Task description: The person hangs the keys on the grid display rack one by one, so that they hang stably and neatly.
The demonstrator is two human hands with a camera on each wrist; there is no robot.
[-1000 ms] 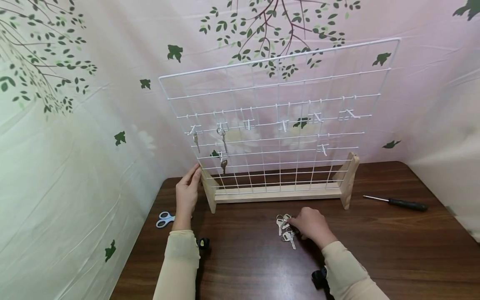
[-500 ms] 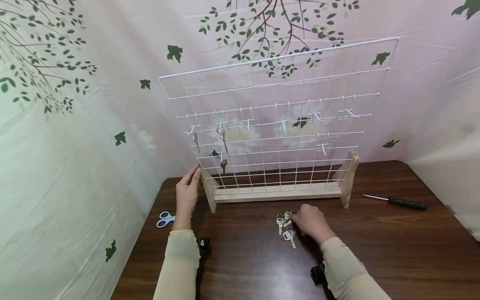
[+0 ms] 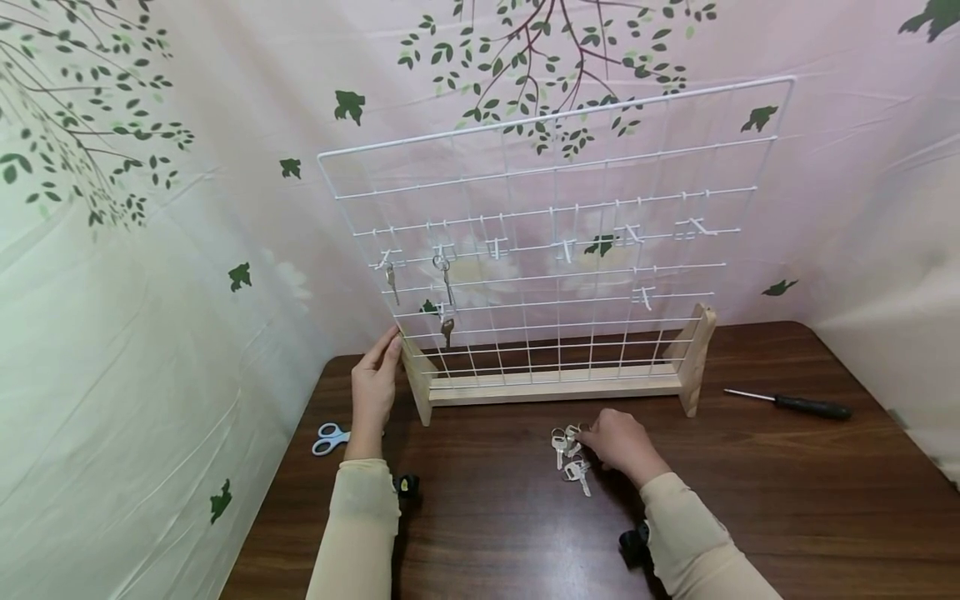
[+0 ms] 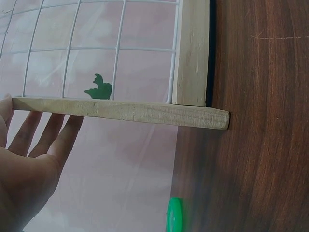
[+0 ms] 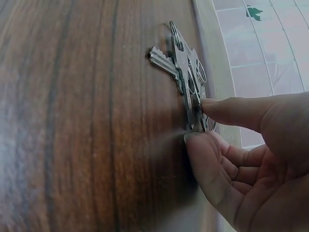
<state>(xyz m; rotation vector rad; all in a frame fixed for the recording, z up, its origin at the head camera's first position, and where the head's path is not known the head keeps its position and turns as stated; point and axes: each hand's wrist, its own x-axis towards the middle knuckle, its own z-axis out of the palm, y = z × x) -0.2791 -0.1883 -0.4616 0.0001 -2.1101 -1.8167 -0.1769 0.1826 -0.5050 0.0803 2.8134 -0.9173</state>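
Observation:
In the head view a white wire grid rack (image 3: 555, 117) stands on a wooden base. My left hand (image 3: 375, 383) grips its left wooden side piece (image 4: 120, 110), thumb on one face and fingers on the other. Over a small pile of silver keys (image 3: 576, 472) on the table, my right hand (image 3: 618, 442) reaches in from the right. The right wrist view shows thumb and forefinger pinching the end of a key (image 5: 193, 113) at the pile's edge, with a toothed key blade (image 5: 163, 62) poking out beyond. Rings link onto several of these keys.
Keys (image 3: 447, 332) hang from hooks on the rack's left part; other white hooks (image 3: 567, 252) hold nothing. Blue-handled scissors (image 3: 327, 439) lie partly behind the left wrist. A black-handled screwdriver (image 3: 813, 407) lies at right. A green round object (image 4: 175, 215) shows in the left wrist view.
My right hand has drawn slightly back from the pile toward the rack, then stayed nearly still at the keys. The left hand keeps its grip on the rack's side.

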